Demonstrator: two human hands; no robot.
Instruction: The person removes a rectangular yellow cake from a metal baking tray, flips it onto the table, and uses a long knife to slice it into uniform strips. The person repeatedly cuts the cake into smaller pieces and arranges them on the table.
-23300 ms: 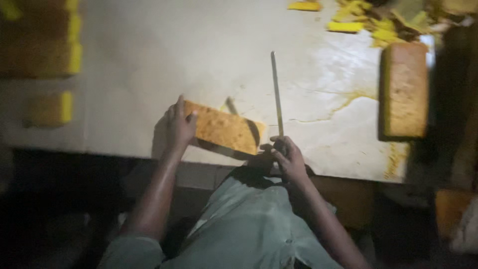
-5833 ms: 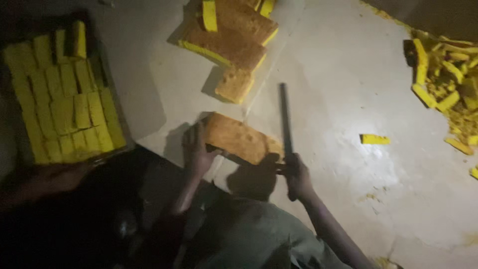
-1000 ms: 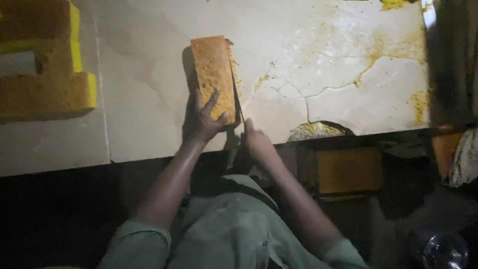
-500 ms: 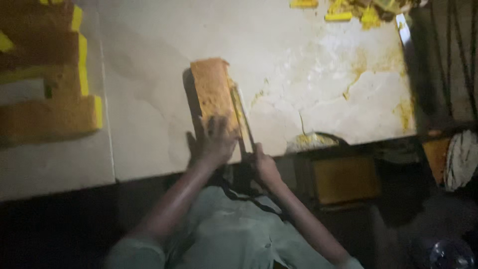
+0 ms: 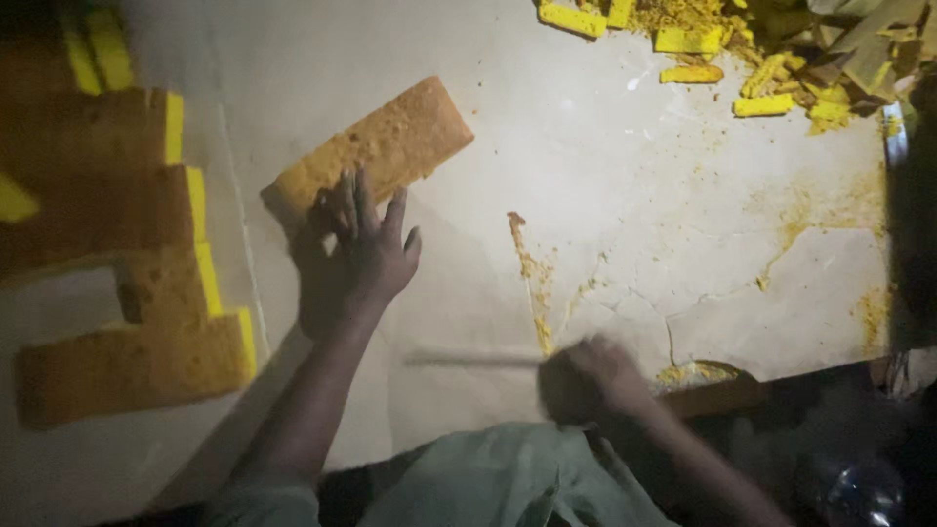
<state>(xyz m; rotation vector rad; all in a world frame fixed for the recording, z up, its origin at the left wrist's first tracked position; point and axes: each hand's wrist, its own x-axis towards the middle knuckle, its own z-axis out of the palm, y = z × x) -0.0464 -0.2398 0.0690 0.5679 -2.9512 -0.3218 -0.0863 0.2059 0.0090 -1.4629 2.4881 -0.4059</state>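
A long brown-yellow cake slab (image 5: 376,146) lies tilted on the pale cracked worktop (image 5: 634,166). My left hand (image 5: 361,249) rests with spread fingers on the slab's near left end. My right hand (image 5: 595,376), blurred, grips the handle of a long thin knife (image 5: 468,360) that lies level near the table's front edge, its blade pointing left, well clear of the slab. A thin line of yellow crumbs (image 5: 527,263) runs down the worktop between the two hands.
Stacked brown slabs with yellow edges (image 5: 127,283) fill the left side. Yellow trimmings and crumbs (image 5: 742,49) pile up at the far right corner. The worktop's front edge has a chipped spot with crumbs (image 5: 698,371). Beyond the edge it is dark.
The slab has been turned from upright to slanting and moved left. The knife has left the slab's right edge and now lies sideways near the front edge, leaving a strip of crumbs.
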